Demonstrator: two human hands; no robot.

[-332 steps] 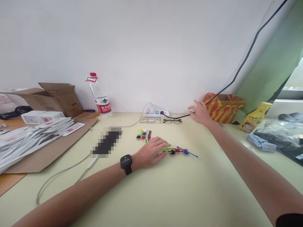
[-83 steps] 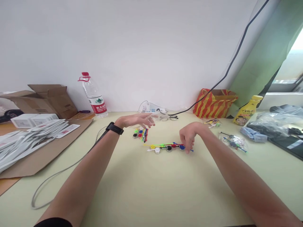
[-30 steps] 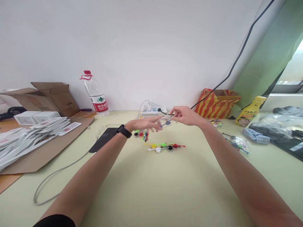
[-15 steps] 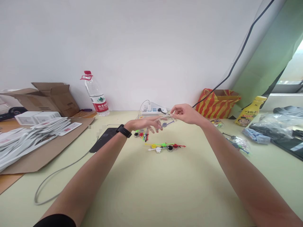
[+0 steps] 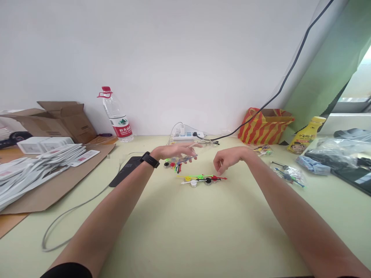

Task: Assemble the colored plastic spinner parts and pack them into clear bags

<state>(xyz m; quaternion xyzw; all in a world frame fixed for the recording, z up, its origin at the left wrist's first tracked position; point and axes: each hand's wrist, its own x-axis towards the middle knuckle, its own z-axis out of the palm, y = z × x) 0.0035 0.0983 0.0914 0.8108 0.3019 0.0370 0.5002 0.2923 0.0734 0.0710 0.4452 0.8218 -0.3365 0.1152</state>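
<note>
My left hand (image 5: 174, 151) hovers over the table with its fingers stretched to the right, pinching a small clear bag (image 5: 188, 155) with a bluish piece inside. Under it lies a little heap of coloured plastic pieces (image 5: 173, 165). My right hand (image 5: 226, 159) hangs just above the table, fingers loosely curled downward and holding nothing. Its fingertips are close to the red end of a row of coloured plastic pieces (image 5: 203, 178) with yellow, green, white, black and red parts.
A water bottle (image 5: 116, 116), cardboard box (image 5: 65, 119) and stack of white packets (image 5: 34, 164) are at the left. A black phone (image 5: 124, 172) and grey cable (image 5: 72, 211) lie nearby. Power strip (image 5: 185, 136), striped bag (image 5: 265, 125), yellow bottle (image 5: 304, 137) and filled clear bags (image 5: 286, 174) stand right.
My right hand has let go of the blue piece at the clear bag and dropped down to the row of pieces. My left hand stays raised with the bag.
</note>
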